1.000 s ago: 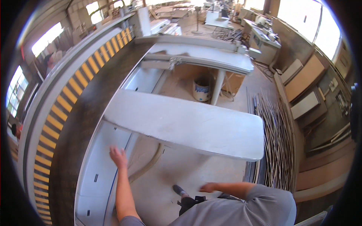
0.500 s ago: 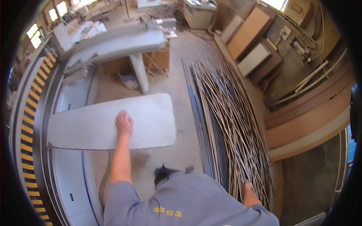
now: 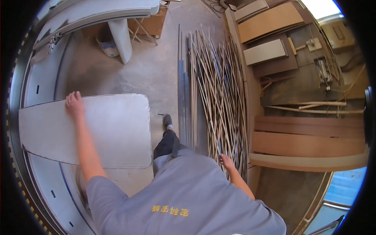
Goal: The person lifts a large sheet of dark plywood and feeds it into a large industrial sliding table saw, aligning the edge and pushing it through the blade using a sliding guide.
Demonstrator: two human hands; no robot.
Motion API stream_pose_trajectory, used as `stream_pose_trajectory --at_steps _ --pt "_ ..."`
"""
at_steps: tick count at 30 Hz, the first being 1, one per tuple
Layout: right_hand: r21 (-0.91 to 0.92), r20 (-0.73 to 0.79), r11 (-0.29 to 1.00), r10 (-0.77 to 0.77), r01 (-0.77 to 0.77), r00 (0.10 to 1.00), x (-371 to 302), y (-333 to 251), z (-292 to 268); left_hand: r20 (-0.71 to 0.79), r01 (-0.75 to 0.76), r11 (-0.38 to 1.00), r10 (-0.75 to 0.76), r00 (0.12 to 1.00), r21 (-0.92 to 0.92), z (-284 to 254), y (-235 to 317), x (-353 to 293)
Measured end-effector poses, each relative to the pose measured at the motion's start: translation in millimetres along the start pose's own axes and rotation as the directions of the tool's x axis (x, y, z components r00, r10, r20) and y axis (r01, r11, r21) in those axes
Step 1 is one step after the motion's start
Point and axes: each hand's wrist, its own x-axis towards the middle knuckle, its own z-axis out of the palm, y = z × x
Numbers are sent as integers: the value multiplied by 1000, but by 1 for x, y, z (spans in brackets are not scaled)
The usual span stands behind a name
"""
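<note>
A large pale grey-white panel (image 3: 113, 129) with rounded corners on its right end lies level on the left. My left hand (image 3: 74, 103) rests at its far edge, fingers stretched out over the rim, arm reaching across the top. To the right, my right hand (image 3: 226, 161) hangs over a heap of long thin rods (image 3: 219, 94). Its fingers are loosely bent with gaps between them, and nothing shows in them. Whether it touches the rods is hard to tell. My dark shoe (image 3: 167, 119) is on the floor between panel and rods.
A long pale machine bed (image 3: 43, 176) runs under the panel's left end. Beyond it stand a stack of pale panels (image 3: 98, 11) and a bucket (image 3: 108, 47). Brown boards (image 3: 309, 145) lie at right, with more boards (image 3: 270, 23) leaning farther back.
My left hand has gone from the panel's middle to its far edge. The view has shifted, with panel and rods now farther left. My right hand stays over the rods; a shoe shows now.
</note>
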Motion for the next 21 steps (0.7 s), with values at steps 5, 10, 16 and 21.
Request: stream_pose_trajectory --at_steps 5,10,16,21 --pt "-186 21 970 -155 156 988 68 -162 -78 -19 -35 999 34 999 -42 5 -26 -9" --pt "-65 -74 993 -104 99 992 83 -265 -102 -15 -88 994 87 996 -68 8 -25 -7" --pt "-368 8 930 -28 29 1000 104 -246 -94 -22 -73 995 71 997 -72 3 -10 -3" --pt "-419 81 908 17 19 997 83 -242 -80 -13 -93 995 93 996 -36 -3 -14 -10"
